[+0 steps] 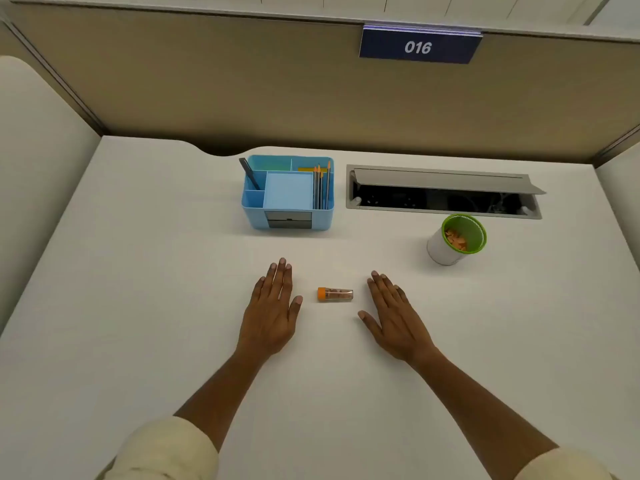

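Orange-capped vial (335, 294) (sideways), between left grip (272, 313), right grip (394, 317)

I wear a cream top — its left sleeve (162, 448) and right sleeve (568, 462) bunch in soft folds near the elbows. Below them my forearms, left hand (272, 315) and right hand (394, 320) are bare — fingers (281, 271) short-nailed.

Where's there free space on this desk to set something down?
Bare desk lies left of the organizer and left hand, and right of the right hand, nearer than the cup. A strip runs between organizer and hands. Crowded: between the hands, where the vial lies, and at the back by the hatch.
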A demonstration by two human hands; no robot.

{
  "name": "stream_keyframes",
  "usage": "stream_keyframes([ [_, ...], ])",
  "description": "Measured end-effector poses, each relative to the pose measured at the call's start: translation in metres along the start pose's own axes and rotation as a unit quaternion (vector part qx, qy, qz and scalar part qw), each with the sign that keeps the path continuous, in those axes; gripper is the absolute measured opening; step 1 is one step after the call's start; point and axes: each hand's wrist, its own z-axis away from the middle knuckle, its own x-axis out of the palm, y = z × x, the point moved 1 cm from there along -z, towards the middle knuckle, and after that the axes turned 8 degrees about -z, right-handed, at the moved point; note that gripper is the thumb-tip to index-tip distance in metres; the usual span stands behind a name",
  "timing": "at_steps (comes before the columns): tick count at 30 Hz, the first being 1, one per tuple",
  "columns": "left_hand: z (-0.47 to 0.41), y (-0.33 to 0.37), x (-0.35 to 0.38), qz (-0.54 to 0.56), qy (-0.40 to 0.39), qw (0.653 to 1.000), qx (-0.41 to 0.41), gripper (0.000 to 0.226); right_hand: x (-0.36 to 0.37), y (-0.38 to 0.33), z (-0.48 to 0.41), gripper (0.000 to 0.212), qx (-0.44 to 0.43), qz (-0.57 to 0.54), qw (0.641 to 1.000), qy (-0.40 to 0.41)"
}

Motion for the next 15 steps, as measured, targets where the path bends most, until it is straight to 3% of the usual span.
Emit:
stream_keyframes([
  [4,0.005,0.002,0.006,0.000,-0.029,0.999,-0.033,0.071,0.005,0.000,0.004,0.073,0.012,0.009,1.000,-0.004],
  [10,-0.001,0.005,-0.002,-0.014,-0.025,0.998,-0.047,0.065,-0.004,-0.021,-0.010,0.056,0.027,-0.043,0.996,0.074],
  [15,-0.009,0.018,-0.020,0.018,0.007,0.999,-0.051,0.054,-0.004,-0.046,-0.034,0.048,0.039,-0.090,0.995,0.025],
])
